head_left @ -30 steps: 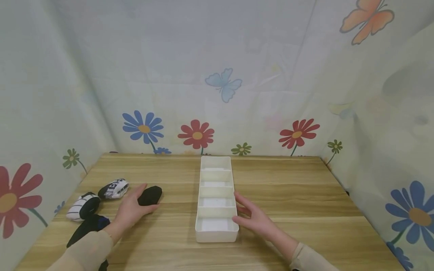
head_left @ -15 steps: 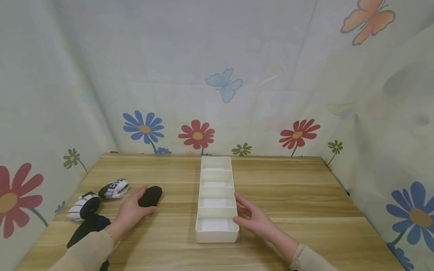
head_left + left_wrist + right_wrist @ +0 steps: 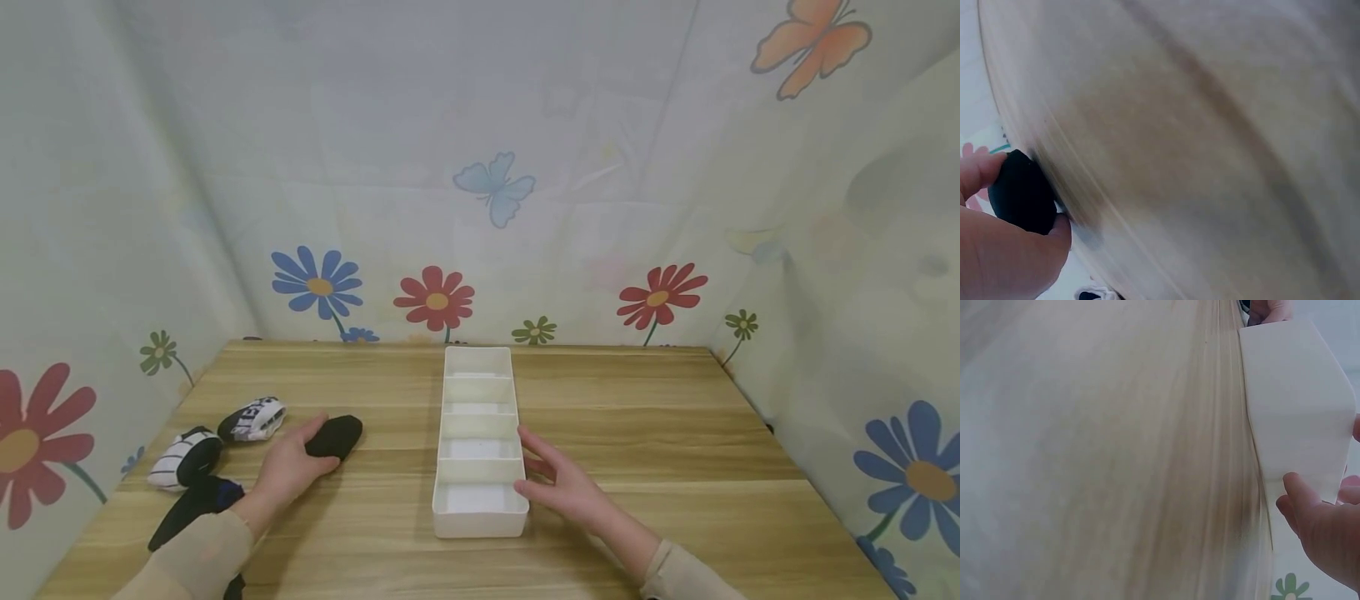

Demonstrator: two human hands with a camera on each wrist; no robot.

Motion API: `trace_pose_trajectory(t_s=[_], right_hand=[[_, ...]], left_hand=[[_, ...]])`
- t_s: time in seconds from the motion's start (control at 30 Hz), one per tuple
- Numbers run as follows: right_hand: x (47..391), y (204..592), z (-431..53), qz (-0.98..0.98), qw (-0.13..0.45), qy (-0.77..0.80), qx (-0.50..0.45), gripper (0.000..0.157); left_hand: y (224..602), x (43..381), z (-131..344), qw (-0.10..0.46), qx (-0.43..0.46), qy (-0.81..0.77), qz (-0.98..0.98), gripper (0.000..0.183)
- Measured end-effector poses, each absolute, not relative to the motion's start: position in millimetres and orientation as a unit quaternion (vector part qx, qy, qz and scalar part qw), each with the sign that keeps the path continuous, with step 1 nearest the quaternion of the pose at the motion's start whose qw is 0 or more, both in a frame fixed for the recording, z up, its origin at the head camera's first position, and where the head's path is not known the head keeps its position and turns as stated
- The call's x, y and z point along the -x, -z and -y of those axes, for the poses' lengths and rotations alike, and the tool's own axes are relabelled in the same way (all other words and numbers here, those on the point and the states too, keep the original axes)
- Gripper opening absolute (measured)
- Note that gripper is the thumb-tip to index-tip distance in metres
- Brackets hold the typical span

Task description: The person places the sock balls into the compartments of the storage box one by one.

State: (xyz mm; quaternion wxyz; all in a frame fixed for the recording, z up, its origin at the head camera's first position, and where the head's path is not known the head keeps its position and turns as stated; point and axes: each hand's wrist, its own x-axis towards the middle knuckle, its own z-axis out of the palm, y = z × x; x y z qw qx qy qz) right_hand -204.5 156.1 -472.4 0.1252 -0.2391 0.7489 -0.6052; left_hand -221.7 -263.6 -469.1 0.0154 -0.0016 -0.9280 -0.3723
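Note:
My left hand (image 3: 288, 462) pinches a black rolled sock (image 3: 337, 437) between thumb and fingers, left of the white box. In the left wrist view the same black sock (image 3: 1021, 195) sits between thumb and fingertips, close over the wood table. My right hand (image 3: 564, 482) touches the right side of the long white divided box (image 3: 480, 525), fingers spread along its outer wall. The right wrist view shows fingertips (image 3: 1294, 481) against that smooth white wall. Bare white floors show in the box's compartments.
Left of my left hand lie a black-and-white lettered sock (image 3: 258, 418), a white striped sock with black (image 3: 183, 457) and a dark sock with blue (image 3: 197, 504). My left sleeve partly covers another black item (image 3: 234, 588). A flowered curtain (image 3: 570, 250) hangs behind the table.
The black sock in my left hand has shifted very slightly to the right and turned a little. My right hand and the box have stayed in place.

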Motion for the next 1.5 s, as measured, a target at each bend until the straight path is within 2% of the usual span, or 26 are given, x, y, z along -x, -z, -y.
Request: trace_pose_trajectory(t_s=[0.4,1.1,1.5], right_hand=[[205.1,474.8,-155.2,-0.752,0.116,0.605,0.235,0.077],[204.1,471.5,-154.8,-0.76,0.114,0.595,0.235,0.076],[203.8,471.1,-154.8,-0.762,0.11,0.594,0.233,0.077]], left_hand=[[466.6,227.0,261.1,-0.005,-0.028,0.381,0.924,0.074],[460.3,243.2,236.2,-0.027,-0.019,0.452,0.891,0.074],[455.9,257.6,216.1,-0.005,0.007,0.478,0.878,0.071]])
